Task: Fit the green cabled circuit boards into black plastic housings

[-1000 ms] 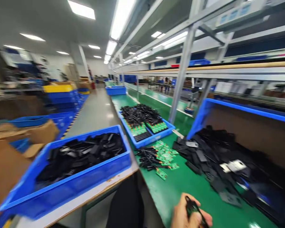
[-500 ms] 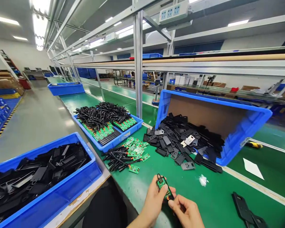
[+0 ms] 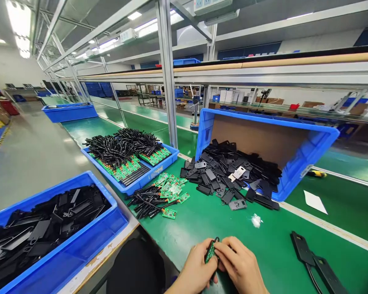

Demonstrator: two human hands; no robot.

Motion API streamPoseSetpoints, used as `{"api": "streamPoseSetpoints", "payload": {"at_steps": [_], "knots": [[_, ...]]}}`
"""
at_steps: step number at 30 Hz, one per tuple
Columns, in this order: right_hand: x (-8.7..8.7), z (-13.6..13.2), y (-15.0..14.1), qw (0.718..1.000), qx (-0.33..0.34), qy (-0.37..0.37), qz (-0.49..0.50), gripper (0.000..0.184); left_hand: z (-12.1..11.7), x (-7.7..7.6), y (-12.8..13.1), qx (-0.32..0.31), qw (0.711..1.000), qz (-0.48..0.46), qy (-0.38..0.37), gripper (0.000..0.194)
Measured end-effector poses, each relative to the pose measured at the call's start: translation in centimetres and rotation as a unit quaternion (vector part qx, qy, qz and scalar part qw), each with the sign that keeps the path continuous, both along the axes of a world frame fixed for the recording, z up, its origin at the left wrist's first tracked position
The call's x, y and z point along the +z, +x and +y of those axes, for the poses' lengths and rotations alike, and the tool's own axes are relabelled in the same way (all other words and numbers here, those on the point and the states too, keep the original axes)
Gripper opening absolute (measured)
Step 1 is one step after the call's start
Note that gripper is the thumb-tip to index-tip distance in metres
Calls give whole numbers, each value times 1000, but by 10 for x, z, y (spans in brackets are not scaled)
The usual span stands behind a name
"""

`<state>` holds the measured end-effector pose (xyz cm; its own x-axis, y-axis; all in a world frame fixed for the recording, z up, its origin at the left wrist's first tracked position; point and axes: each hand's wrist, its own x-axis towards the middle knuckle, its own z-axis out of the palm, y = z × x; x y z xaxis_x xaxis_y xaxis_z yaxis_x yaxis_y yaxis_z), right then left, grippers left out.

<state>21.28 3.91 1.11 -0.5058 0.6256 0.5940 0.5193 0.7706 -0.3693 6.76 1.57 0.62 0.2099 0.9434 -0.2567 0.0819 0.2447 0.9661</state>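
Observation:
Low over the front of the green bench, my left hand point(image 3: 199, 263) is closed around a small green circuit board point(image 3: 210, 253) seated in a black plastic case, its loop end pointing away from me. My right hand point(image 3: 241, 261) is closed at the right side of the same piece, fingertips pressed on the board and case edge; they hide much of it. Beyond my hands lies a loose pile of green circuit boards point(image 3: 171, 188) with black cables. Black plastic case parts point(image 3: 214, 175) spill out of a tipped blue bin point(image 3: 309, 163).
A blue tray point(image 3: 131, 188) holds rows of boards with cables. At left stands a blue bin point(image 3: 110, 216) full of black parts. Black cased pieces point(image 3: 305, 249) with a cable lie at right, near white fluff point(image 3: 256, 221) and white paper point(image 3: 315, 202). A metal post point(image 3: 168, 81) rises behind.
My right hand has moved from the case's lower end up to its right side near the loop end. The piece has turned more edge-on. The camera view has shifted slightly.

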Motion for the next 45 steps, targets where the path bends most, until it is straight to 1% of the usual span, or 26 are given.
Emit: {"api": "streamPoseSetpoints", "payload": {"at_steps": [3,7,11,13,15,18,20,23,26,30,32,35,37,38,39,40,41,42,43,45], "knots": [[0,-1,0,1000,6,-11,12,21,-1,-2,0,-4,999,42,23,23],[1,-2,1,999,7,-37,31,20,-3,-2,-1,-10,996,88,28,26],[-1,-2,-1,999,1,-51,7,25,-5,-1,-1,-20,991,122,41,27],[-2,-2,-1,998,-7,-44,-32,31,-4,-2,-2,-21,991,123,47,25],[0,-1,2,996,-11,-64,-60,33,0,-2,-3,-12,993,110,49,25],[10,6,13,989,-31,-142,-33,26,6,-2,-4,4,998,63,27,28],[19,12,21,986,-43,-158,-12,20,9,0,-4,5,999,43,9,29],[28,16,25,990,-20,-138,-25,16,8,3,-2,-6,999,47,10,27],[31,15,18,993,6,-105,-54,18,4,7,-1,-15,997,72,22,28],[28,12,6,994,13,-45,-95,29,1,11,-2,-31,993,104,47,28],[25,11,2,993,14,-18,-118,33,0,12,-4,-28,991,120,59,26],[21,8,-3,988,9,25,-153,35,-1,10,-4,-24,988,134,66,23],[19,7,-3,985,2,34,-171,36,-1,7,-4,-29,989,128,66,22],[19,8,-2,985,6,20,-173,35,0,5,-4,-30,991,118,64,21],[20,10,0,986,14,-12,-168,32,1,3,-4,-26,993,103,60,20],[21,13,5,986,20,-56,-159,29,3,2,-4,-15,995,86,52,21],[22,19,12,983,11,-106,-152,26,5,1,-5,2,997,65,43,23],[22,26,21,977,-17,-152,-150,22,7,1,-6,20,999,39,31,27],[23,34,32,968,-63,-187,-154,20,9,1,-8,37,999,8,18,33],[20,54,56,942,-190,-208,-184,18,12,3,-11,54,997,-62,-10,43]]}}
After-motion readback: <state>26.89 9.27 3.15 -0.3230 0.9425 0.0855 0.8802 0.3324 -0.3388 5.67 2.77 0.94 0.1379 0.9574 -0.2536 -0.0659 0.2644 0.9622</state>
